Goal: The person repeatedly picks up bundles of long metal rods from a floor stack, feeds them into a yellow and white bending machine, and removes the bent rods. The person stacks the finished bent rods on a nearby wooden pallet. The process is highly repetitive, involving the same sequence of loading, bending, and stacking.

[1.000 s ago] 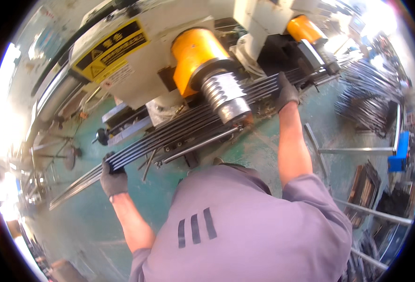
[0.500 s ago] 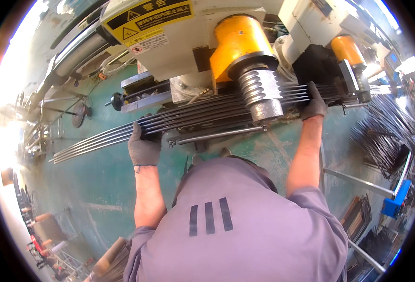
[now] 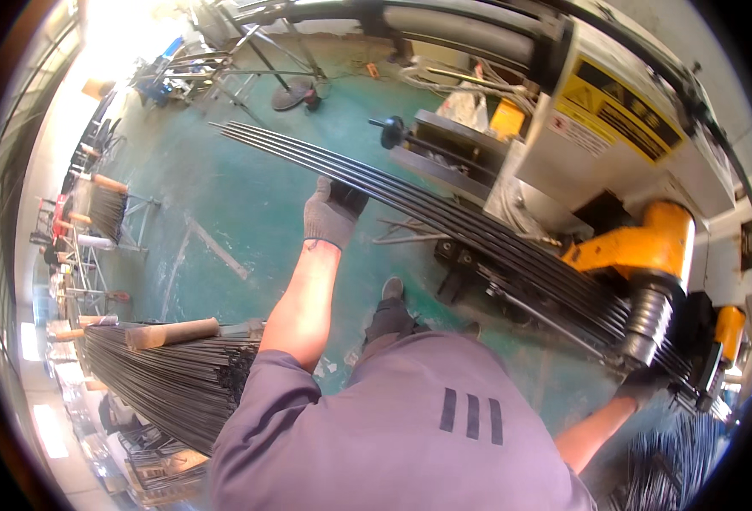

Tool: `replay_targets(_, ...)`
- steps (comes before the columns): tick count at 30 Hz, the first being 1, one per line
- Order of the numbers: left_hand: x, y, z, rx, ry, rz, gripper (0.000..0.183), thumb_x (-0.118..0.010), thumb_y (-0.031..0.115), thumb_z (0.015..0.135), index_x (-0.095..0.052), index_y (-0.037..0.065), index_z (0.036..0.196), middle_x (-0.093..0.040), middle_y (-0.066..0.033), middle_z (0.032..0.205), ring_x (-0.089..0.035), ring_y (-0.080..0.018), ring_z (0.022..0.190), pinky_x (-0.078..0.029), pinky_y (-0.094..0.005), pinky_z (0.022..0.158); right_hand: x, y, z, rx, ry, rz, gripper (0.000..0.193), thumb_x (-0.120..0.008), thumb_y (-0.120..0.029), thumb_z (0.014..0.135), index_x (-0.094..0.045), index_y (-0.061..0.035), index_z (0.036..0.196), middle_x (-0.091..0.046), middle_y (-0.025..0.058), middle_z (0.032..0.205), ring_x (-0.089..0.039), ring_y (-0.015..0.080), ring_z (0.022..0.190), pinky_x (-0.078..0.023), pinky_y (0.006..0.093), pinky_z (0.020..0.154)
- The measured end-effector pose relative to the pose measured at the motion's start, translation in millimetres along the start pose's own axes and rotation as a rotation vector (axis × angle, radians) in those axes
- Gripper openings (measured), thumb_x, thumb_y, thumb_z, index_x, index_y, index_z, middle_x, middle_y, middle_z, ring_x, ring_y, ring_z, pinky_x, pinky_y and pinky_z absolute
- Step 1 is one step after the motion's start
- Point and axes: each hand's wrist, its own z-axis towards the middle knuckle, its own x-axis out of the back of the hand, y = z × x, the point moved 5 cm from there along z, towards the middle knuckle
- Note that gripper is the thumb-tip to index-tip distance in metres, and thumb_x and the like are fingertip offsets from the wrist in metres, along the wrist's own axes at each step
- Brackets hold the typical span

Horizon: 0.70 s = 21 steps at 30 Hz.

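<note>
A bundle of long, thin metal rods [image 3: 376, 183] runs slantwise from the upper left to the machine at the right. My left hand [image 3: 335, 209], in a grey glove, is closed round the rods towards their free left end, its thumb up at the near side. At the far right my gloved right hand [image 3: 642, 386] grips the rods from the near side, below the ribbed metal cylinder [image 3: 646, 324] of the machine. Its fingers are partly hidden by the rods. The orange machine head [image 3: 648, 238] stands above the bundle.
A white machine housing [image 3: 623, 128] with warning labels rises at the right. Behind me at the lower left lies a big stack of dark rods [image 3: 163, 383] with a cardboard tube [image 3: 172, 333] on it. More rods [image 3: 670, 460] stand at the lower right. Racks line the left wall.
My view has turned to the left, so the machine now sits further right and the rods slope down to the right. Both hands keep hold of the rods.
</note>
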Motion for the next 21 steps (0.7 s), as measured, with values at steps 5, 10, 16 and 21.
replay_targets(5, 39, 106, 77, -0.129, 0.105, 0.033, 0.042, -0.037, 0.032, 0.106, -0.054, 0.001, 0.128, -0.059, -0.0177, 0.129, -0.054, -0.0371, 0.122, -0.040, -0.0522, 0.109, 81, 102, -37, -0.264, 0.180, -0.043, 0.048, -0.038, -0.036, 0.103, -0.043, -0.0146, 0.146, -0.045, 0.0018, 0.151, -0.040, 0.0194, 0.140, -0.026, 0.0518, 0.114)
replay_targets(10, 82, 230, 160, -0.305, 0.199, 0.166, 0.037, -0.047, 0.033, 0.103, -0.060, 0.005, 0.121, -0.066, -0.0127, 0.114, -0.064, -0.0316, 0.104, -0.052, -0.0485, 0.093, 143, 181, -141, -0.450, 0.231, -0.247, 0.047, -0.040, -0.036, 0.102, -0.043, -0.0143, 0.143, -0.046, 0.0019, 0.147, -0.041, 0.0194, 0.136, -0.027, 0.0519, 0.111)
replay_targets(16, 131, 352, 237, -0.374, 0.429, 0.276, 0.035, -0.054, 0.033, 0.100, -0.056, 0.002, 0.117, -0.063, -0.0142, 0.111, -0.064, -0.0312, 0.097, -0.056, -0.0467, 0.084, 178, 185, -232, -0.495, 0.281, -0.450, 0.043, -0.044, -0.036, 0.100, -0.046, -0.0132, 0.137, -0.048, 0.0029, 0.138, -0.044, 0.0202, 0.127, -0.031, 0.0501, 0.105)
replay_targets(21, 117, 394, 253, -0.417, 0.408, 0.492, 0.041, -0.055, 0.026, 0.100, -0.047, 0.001, 0.132, -0.055, -0.0189, 0.126, -0.063, -0.0358, 0.105, -0.056, -0.0503, 0.083, 174, 171, -255, -0.469, 0.288, -0.519, 0.040, -0.048, -0.035, 0.099, -0.049, -0.0123, 0.132, -0.050, 0.0037, 0.131, -0.047, 0.0209, 0.120, -0.035, 0.0486, 0.100)
